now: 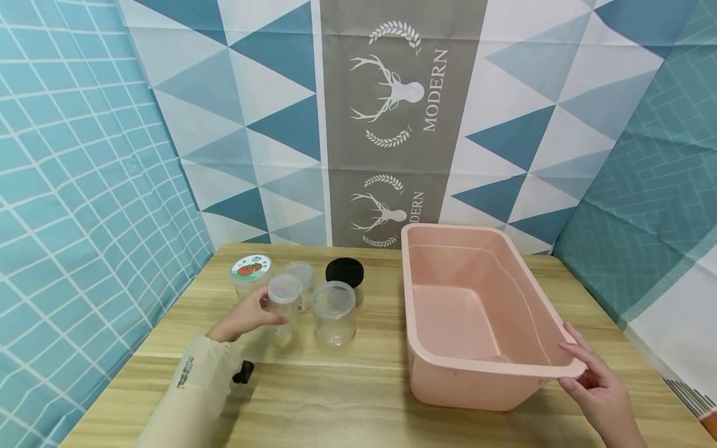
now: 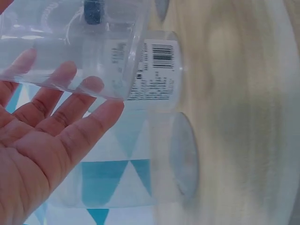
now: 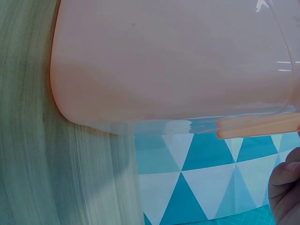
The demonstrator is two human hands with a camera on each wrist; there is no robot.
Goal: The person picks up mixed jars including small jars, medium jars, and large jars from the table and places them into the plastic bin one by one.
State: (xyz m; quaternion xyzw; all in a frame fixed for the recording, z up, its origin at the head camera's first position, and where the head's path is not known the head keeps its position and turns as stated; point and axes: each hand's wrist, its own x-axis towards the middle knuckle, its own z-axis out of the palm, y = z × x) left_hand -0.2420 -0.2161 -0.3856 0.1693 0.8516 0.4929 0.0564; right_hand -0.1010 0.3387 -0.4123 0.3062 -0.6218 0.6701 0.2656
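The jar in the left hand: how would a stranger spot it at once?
On the wood-grain table, look left of the big pink plastic basin to the group of jars. On the group's near side, the left hand grips a clear jar with a plain whitish lid. Its lid is narrower than that of the clear jar to its right, and it alone is held.

Beyond the left hand (image 1: 246, 316), to its right, MODERN runs sideways on the wall's grey band (image 1: 403, 163), repeated lower, partly covered by the pink basin (image 1: 476, 381). Just past that hand, a white label (image 2: 159, 70) bears a barcode and blurred print; characters on the tomato-pictured lid (image 1: 251, 268) and sleeve (image 1: 193, 386) are illegible
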